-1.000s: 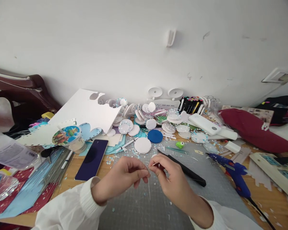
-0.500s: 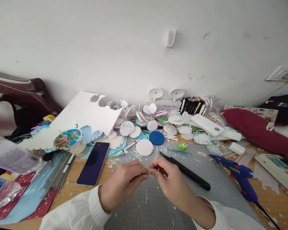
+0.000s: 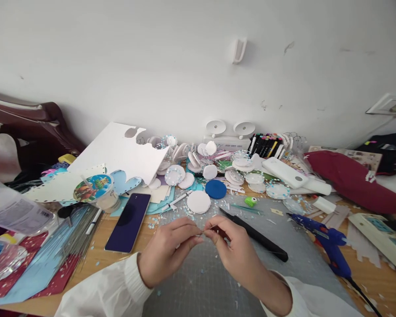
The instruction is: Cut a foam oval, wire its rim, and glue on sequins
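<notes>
My left hand (image 3: 174, 248) and my right hand (image 3: 229, 248) meet fingertip to fingertip above the grey cutting mat (image 3: 198, 290). Both are closed in a pinch on a thin wire (image 3: 203, 234), of which only a short bit shows between the fingers. Just beyond them lie a white paper disc (image 3: 198, 201) and a blue round lid (image 3: 215, 189). A black-handled knife or cutter (image 3: 257, 235) rests to the right of my right hand. Left of my left hand lies a phone (image 3: 128, 223).
A blue glue gun (image 3: 323, 240) with a cord sits at right. Several white discs, some ringed with blue dots, crowd the back near a white sheet (image 3: 119, 152). A bundle of wires (image 3: 81, 235), a lidded cup (image 3: 99, 193) and clear containers stand left.
Both hands stay together at nearly the same spot, with the fingers shifting slightly on the wire. A thin pale strand below the fingers no longer shows. The view has tilted a little.
</notes>
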Demonstrator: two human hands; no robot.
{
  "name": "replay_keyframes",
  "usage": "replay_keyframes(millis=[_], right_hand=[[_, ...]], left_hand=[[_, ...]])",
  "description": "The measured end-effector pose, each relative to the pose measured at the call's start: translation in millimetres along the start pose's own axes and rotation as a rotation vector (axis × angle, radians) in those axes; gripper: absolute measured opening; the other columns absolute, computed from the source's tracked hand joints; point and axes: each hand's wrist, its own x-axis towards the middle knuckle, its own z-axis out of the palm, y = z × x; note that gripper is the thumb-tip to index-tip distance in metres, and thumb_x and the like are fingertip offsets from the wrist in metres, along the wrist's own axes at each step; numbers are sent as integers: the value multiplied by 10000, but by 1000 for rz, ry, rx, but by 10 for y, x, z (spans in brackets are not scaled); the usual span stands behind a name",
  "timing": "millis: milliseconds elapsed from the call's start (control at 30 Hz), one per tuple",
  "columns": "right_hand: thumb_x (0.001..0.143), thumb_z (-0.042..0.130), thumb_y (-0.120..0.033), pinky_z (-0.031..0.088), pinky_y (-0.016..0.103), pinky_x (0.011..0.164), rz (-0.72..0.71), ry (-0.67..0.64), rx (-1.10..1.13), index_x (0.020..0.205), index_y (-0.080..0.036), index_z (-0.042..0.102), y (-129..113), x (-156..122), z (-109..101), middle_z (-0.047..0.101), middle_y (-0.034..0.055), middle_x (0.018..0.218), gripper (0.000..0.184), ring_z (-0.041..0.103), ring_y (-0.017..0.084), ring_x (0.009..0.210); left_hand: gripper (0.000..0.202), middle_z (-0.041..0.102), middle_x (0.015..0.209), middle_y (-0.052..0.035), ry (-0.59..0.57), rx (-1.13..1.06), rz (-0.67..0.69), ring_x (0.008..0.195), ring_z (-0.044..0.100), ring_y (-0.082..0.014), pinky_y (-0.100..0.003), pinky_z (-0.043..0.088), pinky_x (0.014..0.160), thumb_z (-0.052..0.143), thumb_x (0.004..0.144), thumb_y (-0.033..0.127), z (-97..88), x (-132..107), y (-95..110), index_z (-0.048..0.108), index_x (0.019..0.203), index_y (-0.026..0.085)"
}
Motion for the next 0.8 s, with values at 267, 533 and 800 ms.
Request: replay_keyframes(millis=[267, 533, 800], right_hand=[[897, 406, -36, 492, 334, 698, -566, -43, -368, 1024, -170, 570, 110, -87, -63, 649, 76, 864, 247, 578, 184, 775], [957, 431, -227, 492, 252, 714, -3, -425, 119, 1012, -227, 626, 58, 34, -356, 633, 27, 902, 202, 584, 130, 815], [825, 645, -305, 473, 214, 582, 258, -602, 304, 866, -187, 661, 91, 128, -349, 636, -7, 743, 126, 566, 105, 637]], left_hand=[[389, 623, 651, -25, -276, -521, -553, 530, 452, -77, -188, 358, 501, 576, 833, 469, -122, 179, 2, 648, 685, 116], [307, 647, 693, -35, -259, -281, -430, 624, 515, -112, -213, 374, 580, 528, 879, 345, -175, 153, 51, 673, 716, 130], [276, 651, 691, -18, -269, -175, -364, 646, 527, -119, -218, 377, 602, 524, 882, 315, -113, 139, 52, 665, 705, 156]])
